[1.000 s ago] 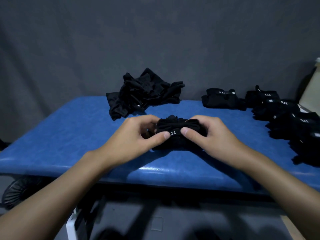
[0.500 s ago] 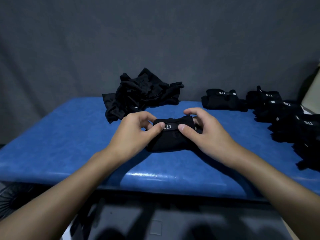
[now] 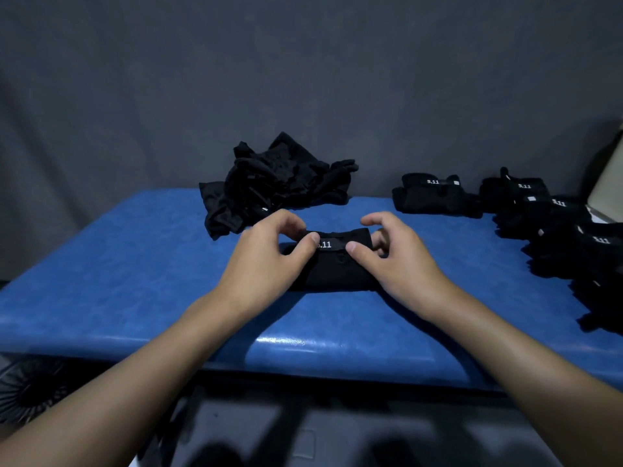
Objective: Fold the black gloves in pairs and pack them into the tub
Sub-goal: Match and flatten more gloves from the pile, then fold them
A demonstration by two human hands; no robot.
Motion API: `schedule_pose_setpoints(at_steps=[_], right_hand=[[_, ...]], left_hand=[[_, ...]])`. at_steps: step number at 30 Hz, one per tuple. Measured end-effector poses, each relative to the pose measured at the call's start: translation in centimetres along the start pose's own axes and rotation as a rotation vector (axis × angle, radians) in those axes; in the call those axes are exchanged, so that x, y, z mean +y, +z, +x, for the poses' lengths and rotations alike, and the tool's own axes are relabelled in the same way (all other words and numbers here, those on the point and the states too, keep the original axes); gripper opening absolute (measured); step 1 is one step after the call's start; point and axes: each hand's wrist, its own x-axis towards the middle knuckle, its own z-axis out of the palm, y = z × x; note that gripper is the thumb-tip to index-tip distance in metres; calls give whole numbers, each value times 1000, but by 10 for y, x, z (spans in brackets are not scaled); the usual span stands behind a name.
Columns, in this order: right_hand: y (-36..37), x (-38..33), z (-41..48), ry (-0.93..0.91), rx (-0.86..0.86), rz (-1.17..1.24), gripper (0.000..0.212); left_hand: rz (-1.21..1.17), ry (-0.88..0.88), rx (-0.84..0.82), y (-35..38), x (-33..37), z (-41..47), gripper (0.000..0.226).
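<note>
A folded pair of black gloves point(image 3: 332, 267) with a white "5.11" label lies on the blue table point(image 3: 135, 281), in the middle. My left hand point(image 3: 269, 261) pinches its left end between thumb and curled fingers. My right hand point(image 3: 394, 257) pinches the right end the same way. Behind them a loose heap of unfolded black gloves point(image 3: 273, 183) rests near the table's back edge. Several folded pairs point(image 3: 435, 195) are lined up along the right side. A pale edge at the far right point(image 3: 606, 190) may be the tub; most of it is out of frame.
A grey cloth backdrop hangs behind the table. More folded pairs point(image 3: 580, 244) crowd the table's right edge. A dark round fan-like object point(image 3: 30, 389) sits below the table at the lower left. Bare blue surface stretches to the left of my hands.
The bundle has been rolled or turned over between my hands, so its label now faces up at the far edge. Both hands stay on its ends and have shifted slightly away from me.
</note>
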Motion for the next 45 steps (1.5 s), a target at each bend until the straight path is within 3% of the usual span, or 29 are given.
schedule_pose_setpoints(at_steps=[3,7,10,15,20,25,34,41,45], right_hand=[[0,0,3,18,8,-33,34],[1,2,7,32,-1,-46,34],[-1,0,3,18,-1,7,37],[-16,1,-7,-287,-71,-167,31],[-24,5,-13,-258,-209,-375,42],[-26,6,-13,-202,-280,-484,47],[-30,5,-13,-158,-308,-353,50],[-32,10,-10,-177,-279,-214,37],[-30,13,-9,-161,-289,-259,34]], left_hand=[[101,115,-46,2,-1,-4,36],[277,286,-117,2,-4,-7,45],[311,265,-159,3,-6,-7,50],[339,254,-184,3,-9,-5,53],[373,233,-233,1,-11,-4,57],[557,276,-282,-7,-12,-4,67],[486,440,-201,-10,-17,-2,58],[501,347,-289,-15,-21,4,70],[471,317,-314,-14,-19,3,65]])
